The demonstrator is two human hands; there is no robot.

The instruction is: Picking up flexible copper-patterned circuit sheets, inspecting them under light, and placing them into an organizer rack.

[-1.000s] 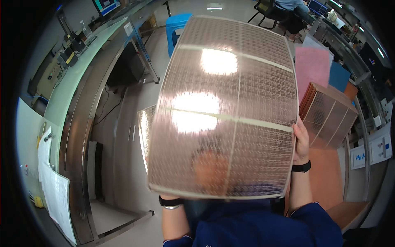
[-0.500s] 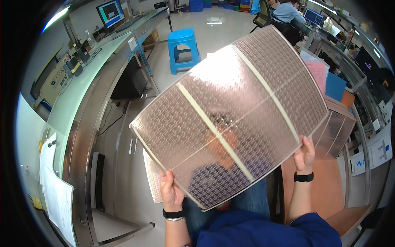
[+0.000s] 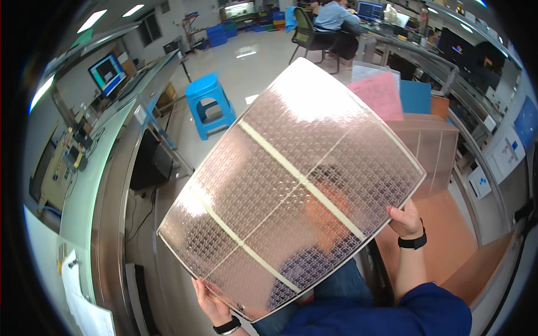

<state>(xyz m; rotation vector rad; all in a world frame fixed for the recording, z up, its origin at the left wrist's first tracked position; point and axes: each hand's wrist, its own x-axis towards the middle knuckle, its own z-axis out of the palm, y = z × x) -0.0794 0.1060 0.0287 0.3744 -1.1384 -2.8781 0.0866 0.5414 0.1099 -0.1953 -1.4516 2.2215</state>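
Observation:
A large, thin, copper-coloured circuit board panel [image 3: 280,207] is held up, tilted, in front of me. Its shiny face carries a fine repeating pattern, pale stripes and a dim reflection. My left hand [image 3: 213,305] grips its lower left edge, thumb on the face and the other fingers mostly hidden behind. On the lower right edge, my right hand [image 3: 406,219] is closed the same way. Behind my right hand, similar copper panels [image 3: 431,151] lean upright, with more copper-coloured surface [image 3: 428,224] lying below them.
To the left runs a long glass-topped bench [image 3: 92,185] with a monitor [image 3: 107,74] and papers [image 3: 84,302]. A blue stool [image 3: 210,106] stands ahead on the floor. Pink [image 3: 378,95] and blue sheets [image 3: 415,97] stand at the right. A person [image 3: 332,17] sits at a far bench.
The panel has tilted and swung lower and to the left in view, with both hands still on it. The view has turned, showing more of the room's far end.

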